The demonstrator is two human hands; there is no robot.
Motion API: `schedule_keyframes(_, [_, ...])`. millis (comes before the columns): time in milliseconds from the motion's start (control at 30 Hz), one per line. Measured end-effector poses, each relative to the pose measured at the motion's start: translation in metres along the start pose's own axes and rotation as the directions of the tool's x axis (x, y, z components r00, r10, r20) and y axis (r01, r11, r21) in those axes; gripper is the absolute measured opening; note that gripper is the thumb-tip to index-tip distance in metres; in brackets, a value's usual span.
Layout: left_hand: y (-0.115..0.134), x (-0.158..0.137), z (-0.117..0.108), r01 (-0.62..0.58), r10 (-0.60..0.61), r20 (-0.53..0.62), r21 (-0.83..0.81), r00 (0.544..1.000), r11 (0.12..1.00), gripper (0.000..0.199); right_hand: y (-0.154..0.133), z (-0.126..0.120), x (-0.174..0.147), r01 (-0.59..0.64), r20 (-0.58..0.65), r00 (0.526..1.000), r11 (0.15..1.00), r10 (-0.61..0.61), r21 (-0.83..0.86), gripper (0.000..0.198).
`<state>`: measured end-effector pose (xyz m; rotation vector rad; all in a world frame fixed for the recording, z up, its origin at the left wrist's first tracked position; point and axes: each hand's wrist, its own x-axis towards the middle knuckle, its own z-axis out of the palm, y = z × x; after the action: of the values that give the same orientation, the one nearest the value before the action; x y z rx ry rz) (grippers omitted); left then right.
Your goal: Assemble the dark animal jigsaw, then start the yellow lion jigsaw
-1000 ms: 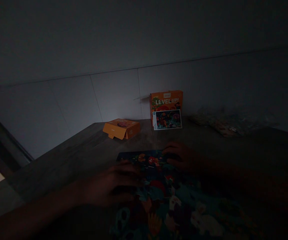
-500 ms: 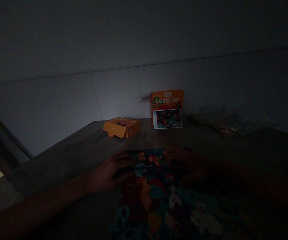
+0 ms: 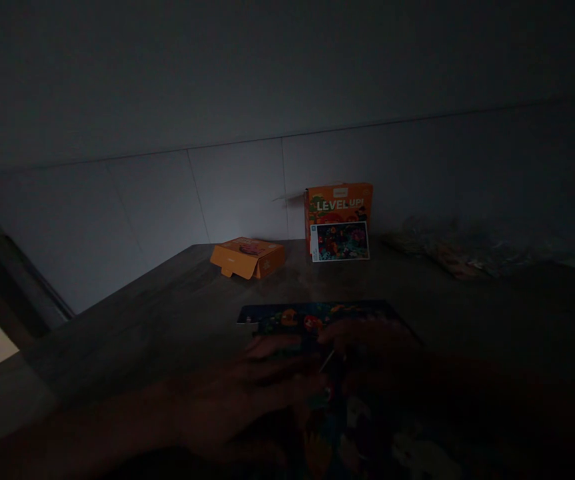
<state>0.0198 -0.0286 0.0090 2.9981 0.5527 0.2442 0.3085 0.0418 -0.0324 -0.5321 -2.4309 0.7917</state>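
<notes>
A colourful jigsaw puzzle [image 3: 362,308] with animal pictures lies on the grey table, its near part deep in shadow. My left hand [image 3: 262,380] rests across the puzzle's middle, fingers stretched out flat towards the right. Over the puzzle's right side is my right hand [image 3: 367,347], close to the left fingertips. Its fingers are too dark and blurred to show whether they grip anything. Between the two hands a thin pale edge [image 3: 328,360] shows, perhaps of a puzzle piece. Both hands cover much of the puzzle's centre.
An orange "LEVEL UP!" box [image 3: 340,205] stands against the wall, with a picture card [image 3: 341,241] leaning on it. Left of it lies an orange box [image 3: 247,257] with its flap open. Crumpled clear plastic bags [image 3: 460,257] lie at the back right.
My left hand has moved right and nearer to me, from the puzzle's left edge to its middle. My right hand has shifted slightly nearer. The view has tilted a little.
</notes>
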Motion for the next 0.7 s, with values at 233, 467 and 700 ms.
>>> schedule_keyframes(233, [-0.012,0.003,-0.004,-0.059,0.059,-0.082,0.004,0.995,0.998,0.049,-0.008,0.006,0.001,-0.009,-0.057,0.998,0.996,0.004,-0.085,0.069])
schedule_keyframes(467, [-0.061,-0.037,-0.023,0.104,-0.098,-0.169,0.027,0.981,0.994,0.021,0.011,-0.007,0.008,-0.161,-0.088,0.985,0.965,0.146,-0.206,0.039])
schedule_keyframes(700, [-0.078,-0.044,-0.023,0.178,-0.184,-0.053,-0.095,0.982,0.979,0.008,0.01,-0.005,0.007,-0.126,-0.037,0.992,0.961,0.12,-0.247,0.033])
